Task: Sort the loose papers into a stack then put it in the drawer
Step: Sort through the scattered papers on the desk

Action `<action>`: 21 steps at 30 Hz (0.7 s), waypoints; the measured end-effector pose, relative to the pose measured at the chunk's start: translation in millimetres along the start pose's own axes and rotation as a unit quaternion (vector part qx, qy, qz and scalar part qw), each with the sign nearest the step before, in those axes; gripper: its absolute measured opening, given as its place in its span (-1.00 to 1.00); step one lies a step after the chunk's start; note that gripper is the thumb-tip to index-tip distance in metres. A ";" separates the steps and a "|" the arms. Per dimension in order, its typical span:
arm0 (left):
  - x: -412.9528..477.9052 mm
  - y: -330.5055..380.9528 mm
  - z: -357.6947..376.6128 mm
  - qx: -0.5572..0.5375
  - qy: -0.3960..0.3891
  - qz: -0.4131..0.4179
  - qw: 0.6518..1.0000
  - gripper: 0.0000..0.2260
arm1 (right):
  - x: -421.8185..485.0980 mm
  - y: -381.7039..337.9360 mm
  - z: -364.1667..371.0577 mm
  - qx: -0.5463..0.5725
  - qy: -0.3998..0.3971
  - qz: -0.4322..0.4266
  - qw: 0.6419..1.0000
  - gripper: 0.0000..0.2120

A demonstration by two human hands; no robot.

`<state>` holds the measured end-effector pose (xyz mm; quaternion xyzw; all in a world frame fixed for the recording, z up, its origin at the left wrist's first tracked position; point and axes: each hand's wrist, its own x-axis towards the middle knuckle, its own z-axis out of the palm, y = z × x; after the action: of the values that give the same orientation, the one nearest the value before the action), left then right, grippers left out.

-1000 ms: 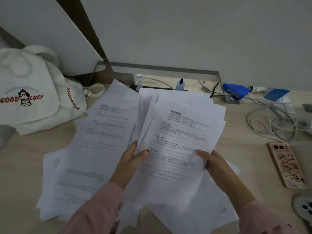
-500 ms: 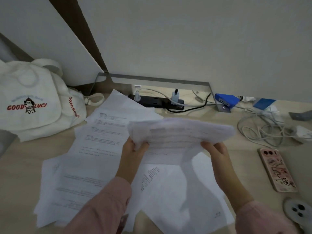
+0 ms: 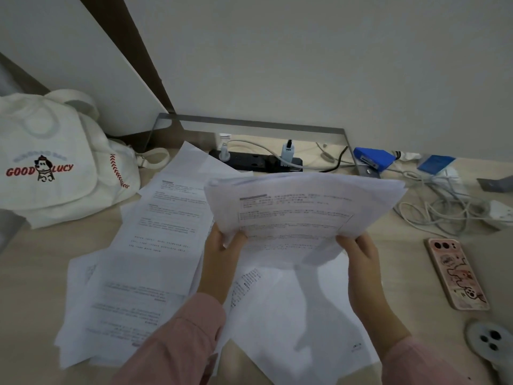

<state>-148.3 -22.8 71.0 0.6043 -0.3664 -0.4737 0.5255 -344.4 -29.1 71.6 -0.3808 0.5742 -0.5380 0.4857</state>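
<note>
Both hands are raised over the desk (image 3: 30, 279), pink sleeves showing.
- Left hand (image 3: 219, 257): grips the near-left edge of a bundle of papers (image 3: 299, 215), thumb pressed on the printed top sheet.
- Right hand (image 3: 361, 259): grips the near-right edge of the same bundle, thumb on top.
- Bundle: held clear of the desk, far edge tipped toward 12 o'clock, sheet edges uneven at the far-right corner.
- Loose sheets (image 3: 155, 245): spread overlapping on the desk from 9 to 6 o'clock of the bundle, several with print facing up. Some lie under the forearms.
- White cloth bag (image 3: 55, 162) marked "GOOD LUCY": at 10 o'clock, near the sheets.
- Power strip (image 3: 255, 161): at 12 o'clock, just beyond the bundle.
- Tangle of white cables (image 3: 444, 212): at 3 o'clock.
- Phone (image 3: 455, 273): camera side up at 4 o'clock, apart from the papers.
</note>
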 end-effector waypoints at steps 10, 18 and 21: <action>-17.4 -22.9 2.8 0.006 -0.029 -0.063 0.998 -0.70 | -11.9 26.2 -15.7 -0.044 -0.021 0.091 0.995 -0.74; -21.1 -40.2 48.9 0.071 -0.142 -0.104 0.982 -0.83 | -7.7 32.8 -83.6 -0.167 0.068 0.101 0.978 -0.87; -33.6 -62.2 78.7 0.121 -0.180 -0.141 0.966 -0.87 | -12.4 49.6 -119.5 -0.200 0.118 0.142 0.962 -0.86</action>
<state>-236.6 -2.7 16.3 0.6135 -0.4207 -0.5964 0.3017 -452.7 18.9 18.4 -0.3187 0.7717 -0.3785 0.3996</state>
